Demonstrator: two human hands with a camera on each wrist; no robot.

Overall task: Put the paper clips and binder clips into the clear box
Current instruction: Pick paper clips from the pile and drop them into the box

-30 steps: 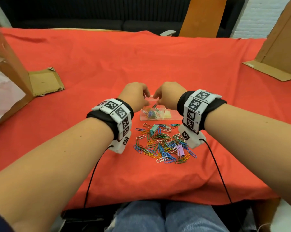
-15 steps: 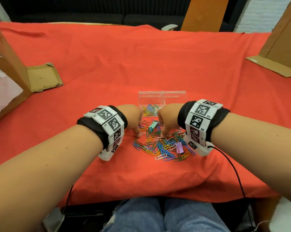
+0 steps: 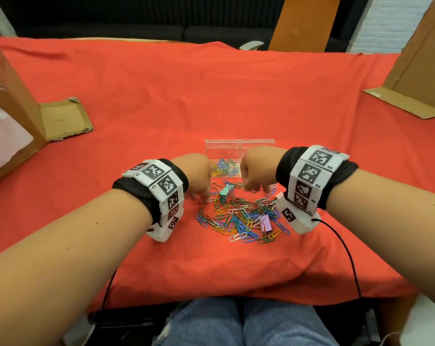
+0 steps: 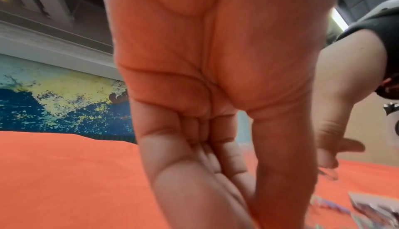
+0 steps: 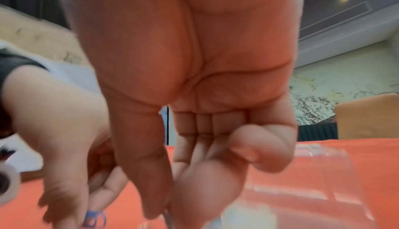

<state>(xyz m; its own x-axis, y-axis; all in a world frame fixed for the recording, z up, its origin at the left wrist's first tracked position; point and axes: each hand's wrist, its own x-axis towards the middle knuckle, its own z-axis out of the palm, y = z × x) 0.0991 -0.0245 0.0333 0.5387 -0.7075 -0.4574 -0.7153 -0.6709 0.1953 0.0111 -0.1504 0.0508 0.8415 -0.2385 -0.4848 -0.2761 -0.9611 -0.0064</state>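
Observation:
A small clear box (image 3: 239,146) stands on the red cloth (image 3: 186,96) with several coloured paper clips (image 3: 222,168) inside. Just in front lies a pile of paper clips (image 3: 236,218) with a green binder clip (image 3: 226,192), a purple one (image 3: 265,223) and a pink one (image 3: 278,196). My left hand (image 3: 201,197) reaches down at the pile's far left edge, and the right wrist view shows it pinching a blue paper clip (image 5: 95,217). My right hand (image 3: 253,189) hangs over the far right edge, its thumb and fingers pinching a silver clip (image 4: 328,174).
A torn cardboard flap (image 3: 61,121) lies at the left and a cardboard box (image 3: 411,83) stands at the back right. The table's front edge is close to my lap. Black cables (image 3: 348,245) hang from both wrists.
Both hands came back from above the clear box to the pile. They now pinch clips at its far edge.

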